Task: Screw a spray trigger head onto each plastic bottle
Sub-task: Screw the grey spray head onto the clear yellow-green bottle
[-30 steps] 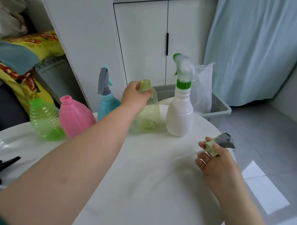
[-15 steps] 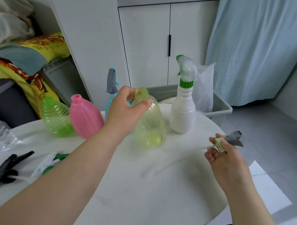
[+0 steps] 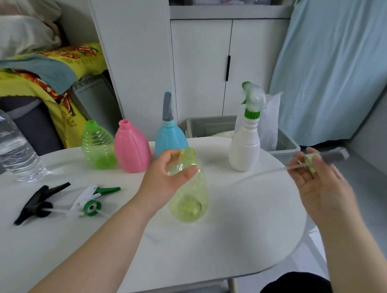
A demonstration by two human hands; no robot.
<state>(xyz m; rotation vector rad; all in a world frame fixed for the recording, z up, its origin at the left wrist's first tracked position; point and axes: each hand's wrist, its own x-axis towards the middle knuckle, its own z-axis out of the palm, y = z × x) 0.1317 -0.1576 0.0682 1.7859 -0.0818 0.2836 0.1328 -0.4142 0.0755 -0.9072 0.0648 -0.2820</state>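
My left hand (image 3: 165,180) grips the neck of a pale yellow-green bottle (image 3: 191,196) with no head, near the middle of the white table (image 3: 213,244). My right hand (image 3: 318,181) holds a grey trigger head with a yellow-green collar (image 3: 326,158), its thin tube pointing left toward the bottle. A white bottle (image 3: 245,144) and a blue bottle (image 3: 170,136) stand at the back with heads on. A pink bottle (image 3: 132,148) and a green ribbed bottle (image 3: 98,147) stand open-necked beside them. A black head (image 3: 40,202) and a white-green head (image 3: 91,198) lie at the left.
A clear water bottle (image 3: 12,150) stands at the table's far left. Behind the table sits a grey bin (image 3: 284,141) with a plastic bag, in front of white cabinet doors. The table's right edge runs under my right hand.
My left hand drew the yellow-green bottle from the back row toward the table's middle. My right hand rose from the table edge with the trigger head and turned its tube toward the bottle.
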